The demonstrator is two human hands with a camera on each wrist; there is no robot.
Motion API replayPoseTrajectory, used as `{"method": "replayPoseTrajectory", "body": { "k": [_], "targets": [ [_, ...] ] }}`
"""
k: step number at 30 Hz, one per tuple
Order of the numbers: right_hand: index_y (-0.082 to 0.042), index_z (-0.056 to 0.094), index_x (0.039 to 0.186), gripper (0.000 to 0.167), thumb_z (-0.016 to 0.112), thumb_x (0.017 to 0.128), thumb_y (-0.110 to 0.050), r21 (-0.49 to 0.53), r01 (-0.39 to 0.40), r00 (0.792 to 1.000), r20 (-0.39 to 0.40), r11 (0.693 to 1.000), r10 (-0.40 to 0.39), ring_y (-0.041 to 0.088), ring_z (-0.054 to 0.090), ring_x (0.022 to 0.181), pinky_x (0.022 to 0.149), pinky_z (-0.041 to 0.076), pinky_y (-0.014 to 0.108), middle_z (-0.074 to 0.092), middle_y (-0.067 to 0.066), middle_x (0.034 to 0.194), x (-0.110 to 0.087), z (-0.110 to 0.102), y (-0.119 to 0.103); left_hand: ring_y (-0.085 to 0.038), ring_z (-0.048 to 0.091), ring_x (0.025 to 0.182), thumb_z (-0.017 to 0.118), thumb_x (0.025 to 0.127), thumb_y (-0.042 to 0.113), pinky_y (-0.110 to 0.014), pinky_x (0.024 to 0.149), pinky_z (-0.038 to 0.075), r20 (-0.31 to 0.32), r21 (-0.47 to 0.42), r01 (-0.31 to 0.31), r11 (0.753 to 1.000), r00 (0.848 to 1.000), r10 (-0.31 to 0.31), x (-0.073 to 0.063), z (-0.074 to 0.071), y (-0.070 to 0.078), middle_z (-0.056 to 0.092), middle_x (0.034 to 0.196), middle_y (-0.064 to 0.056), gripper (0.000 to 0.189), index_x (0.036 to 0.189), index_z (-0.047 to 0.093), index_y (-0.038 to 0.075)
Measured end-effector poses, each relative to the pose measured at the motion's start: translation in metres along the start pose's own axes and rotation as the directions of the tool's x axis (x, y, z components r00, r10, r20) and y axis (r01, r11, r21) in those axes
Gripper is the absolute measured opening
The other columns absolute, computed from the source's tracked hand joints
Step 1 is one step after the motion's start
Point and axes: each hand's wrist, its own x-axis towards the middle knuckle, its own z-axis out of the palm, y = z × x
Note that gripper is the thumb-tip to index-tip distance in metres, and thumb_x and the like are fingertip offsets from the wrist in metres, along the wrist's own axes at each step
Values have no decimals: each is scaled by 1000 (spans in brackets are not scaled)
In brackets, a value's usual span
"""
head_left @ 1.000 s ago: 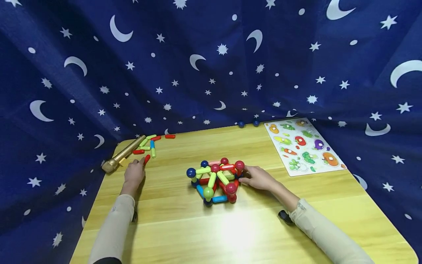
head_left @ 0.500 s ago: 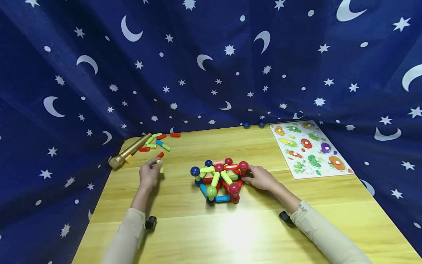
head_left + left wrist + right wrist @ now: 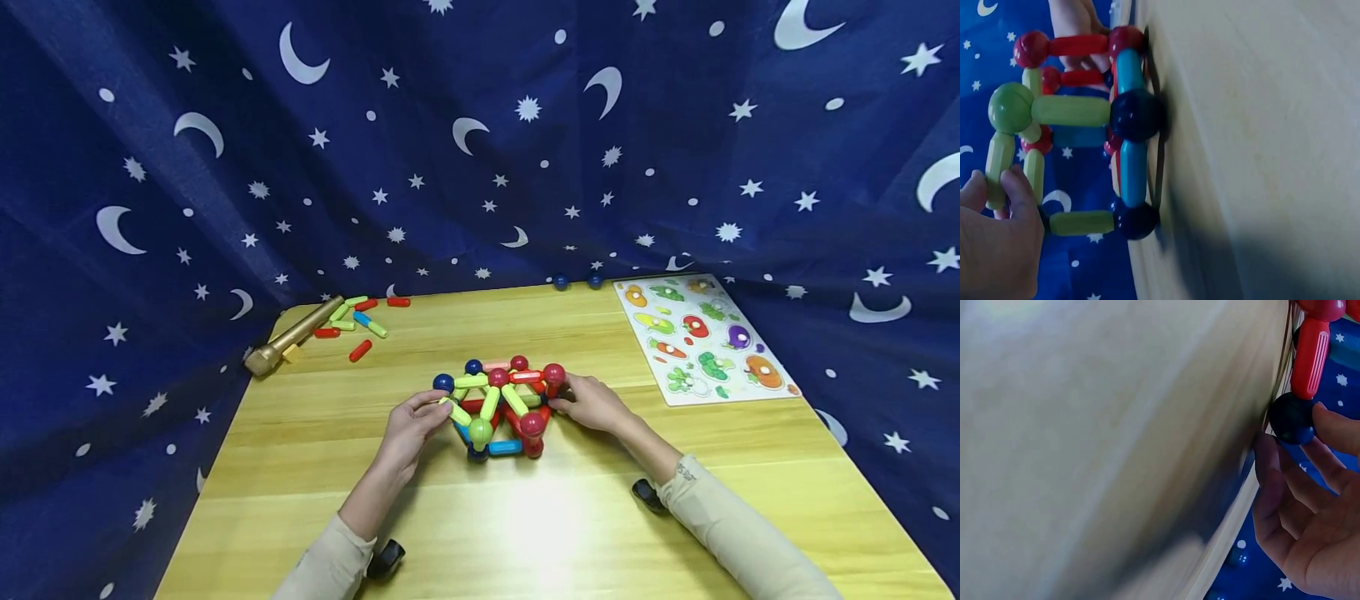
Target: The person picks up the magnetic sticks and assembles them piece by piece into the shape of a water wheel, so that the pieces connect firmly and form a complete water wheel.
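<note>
A frame of magnetic rods and balls stands in the middle of the table. Between thumb and finger, my left hand pinches a light green rod, whose one end meets the green ball at an upper corner. Its other end points toward the dark blue ball at the upper left. On the right side, my right hand holds a dark blue ball at the base, thumb on one side and fingers on the other. A red rod rises from that ball.
Several loose rods lie at the back left, beside a gold microphone and a small yellow block. A vegetable puzzle board lies at the right. Two blue balls sit at the back edge, before a starry curtain.
My left hand has left the loose rods, letting go of a red rod there, and carried a light green rod right to the frame's left side. My right hand has stayed at the frame.
</note>
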Motion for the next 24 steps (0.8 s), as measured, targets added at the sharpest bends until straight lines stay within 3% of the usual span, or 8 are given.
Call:
{"method": "replayPoseTrajectory", "body": {
  "k": [4, 9, 12, 14, 17, 21, 24],
  "targets": [
    [-10, 64, 114, 27, 67, 91, -25, -5, -7, 1000, 5, 1000, 7, 37, 63, 114, 95, 48, 54, 71, 14, 114, 0, -1, 0, -5, 66, 79, 63, 92, 4, -21, 80, 56, 37, -68, 71, 995, 997, -68, -1, 1, -4, 70, 88, 4, 38, 128, 54, -9],
    [-10, 64, 111, 25, 67, 91, -25, -9, -10, 1000, 7, 1000, 10, 38, 63, 113, 95, 48, 55, 71, 14, 112, 0, -1, -1, -5, 60, 72, 59, 97, 19, -16, 67, 51, 97, -122, 220, 968, 973, -209, -1, 0, -9, 66, 79, 3, 26, 115, 60, 1],
    [-10, 64, 112, 26, 67, 91, -25, 1, -18, 1000, 0, 1000, 18, 38, 63, 113, 96, 47, 55, 71, 15, 113, -2, -1, -1, -6, 57, 70, 58, 98, 24, -16, 62, 47, 111, -130, 251, 959, 965, -238, 3, 1, -12, 62, 76, 3, 24, 112, 59, 5],
    [-9, 64, 115, 28, 67, 91, -24, 3, -19, 1000, -3, 1000, 19, 38, 63, 114, 96, 47, 55, 71, 15, 115, -2, 0, 0, -6, 55, 69, 59, 97, 24, -16, 60, 45, 108, -151, 248, 957, 966, -233, 5, 3, -13, 59, 77, 5, 32, 121, 55, 2],
    [-10, 64, 114, 28, 68, 91, -25, 1, -14, 1000, -6, 1000, 14, 38, 63, 113, 96, 48, 55, 71, 15, 114, -4, 2, 0, -5, 52, 62, 62, 95, 26, -16, 56, 43, 63, -164, 229, 960, 973, -221, 8, 5, -13, 57, 76, 7, 57, 140, 36, 2],
    [-12, 65, 109, 25, 69, 89, -27, -13, 3, 1000, -25, 1000, -3, 36, 65, 109, 92, 50, 53, 72, 12, 109, -4, 3, 0, -5, 51, 56, 68, 91, 31, -19, 54, 42, -13, -102, 183, 978, 983, -186, 14, 5, -12, 57, 73, 6, 82, 153, 16, 21],
    [-13, 64, 110, 26, 70, 89, -28, -23, 9, 1000, -29, 1000, -10, 35, 66, 108, 91, 50, 53, 73, 11, 107, -4, 3, 1, -7, 51, 57, 66, 92, 32, -19, 54, 43, 16, -23, 140, 990, 990, -140, 20, 3, -10, 54, 72, 5, 79, 153, 16, 36]
  ]
}}
